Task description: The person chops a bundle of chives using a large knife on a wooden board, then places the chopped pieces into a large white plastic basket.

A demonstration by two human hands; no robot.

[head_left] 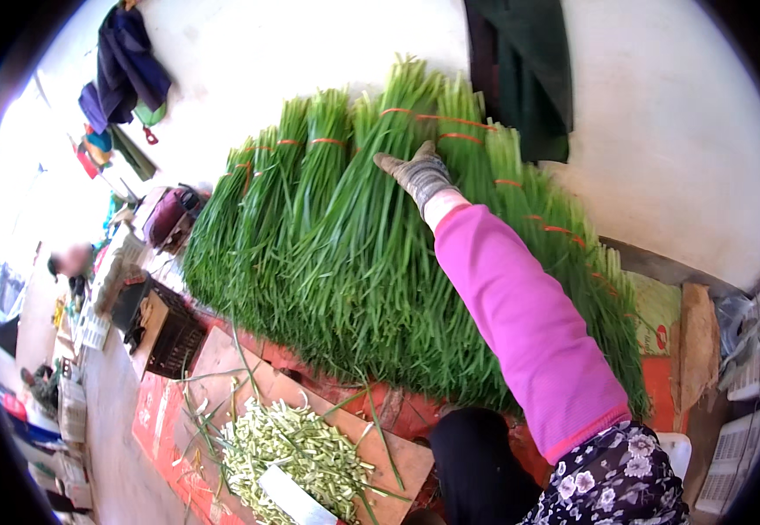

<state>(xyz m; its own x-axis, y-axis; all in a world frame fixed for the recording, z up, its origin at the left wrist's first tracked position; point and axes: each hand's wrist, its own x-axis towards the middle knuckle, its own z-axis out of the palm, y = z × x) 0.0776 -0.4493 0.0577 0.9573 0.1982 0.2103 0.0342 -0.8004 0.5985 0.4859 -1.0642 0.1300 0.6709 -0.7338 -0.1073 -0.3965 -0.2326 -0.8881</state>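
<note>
My right hand [421,175], in a grey-brown glove under a pink sleeve, reaches to the upper part of a tall bundle of green chives [380,166]. Its thumb points left across the stalks, apart from the fingers; the far fingertips are partly hidden. Orange-red bands tie this bundle and the neighbouring chive bundles [323,166], which lean in a long heap against the wall. Below them, cut pale stalk ends [297,451] lie piled on a brown board [388,455]. A broad knife blade [294,497] rests over that pile near the lower edge. My left hand is out of sight.
A dark crate [174,337] and a purple bag [170,217] stand left of the heap. White plastic crates [734,446] are stacked at the right. Clothes [126,66] hang on the wall. Another person [72,262] is at the far left. My dark-trousered knee [476,464] is beside the board.
</note>
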